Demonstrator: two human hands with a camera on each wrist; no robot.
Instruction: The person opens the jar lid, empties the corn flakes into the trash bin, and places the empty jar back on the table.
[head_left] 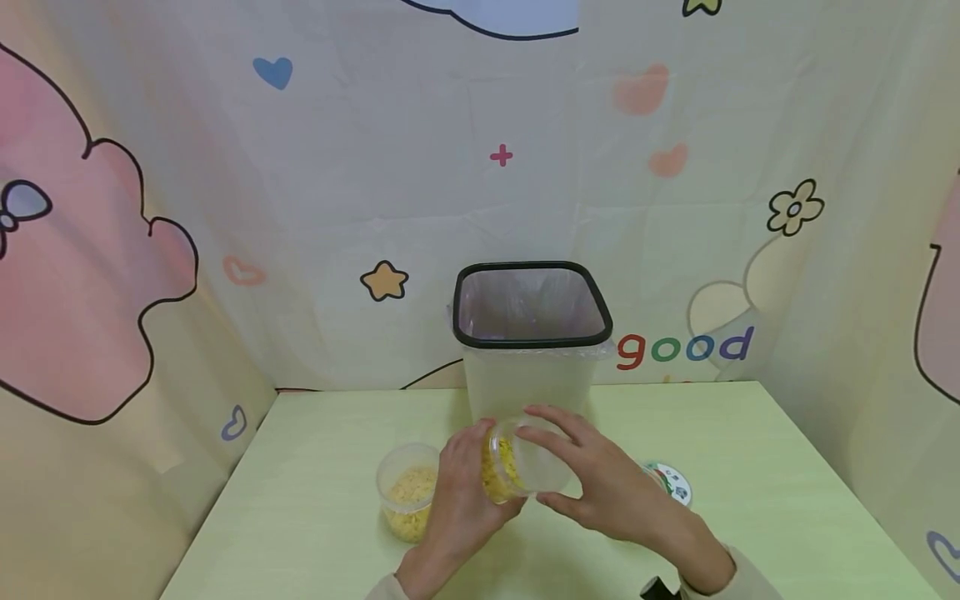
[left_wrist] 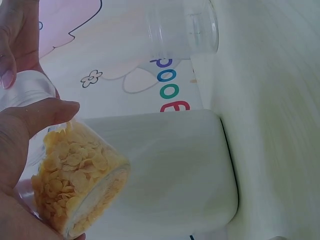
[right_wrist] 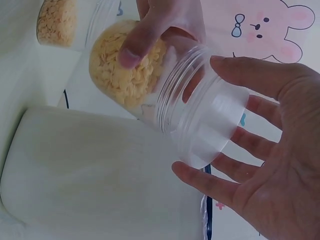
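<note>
My left hand (head_left: 461,492) grips a clear plastic jar (left_wrist: 80,170) partly filled with yellow corn flakes (right_wrist: 117,62). The jar is tilted on its side over the table, its mouth end toward the right. Around that end, the thumb and fingers of my right hand (head_left: 603,479) curl about the rim of a translucent whitish lid (right_wrist: 222,122). The lid sits at the threaded neck, fingertips right at its edge. Left of my hands, a second clear jar (head_left: 397,479) with flakes stands upright on the table.
Behind my hands stands a white bin (head_left: 525,375) with a black rim and a plastic liner. Partly hidden by my right forearm is a round printed label (head_left: 675,483). A clear jar (left_wrist: 182,30) stands there in the left wrist view. A printed curtain (head_left: 337,167) surrounds the table (head_left: 315,483).
</note>
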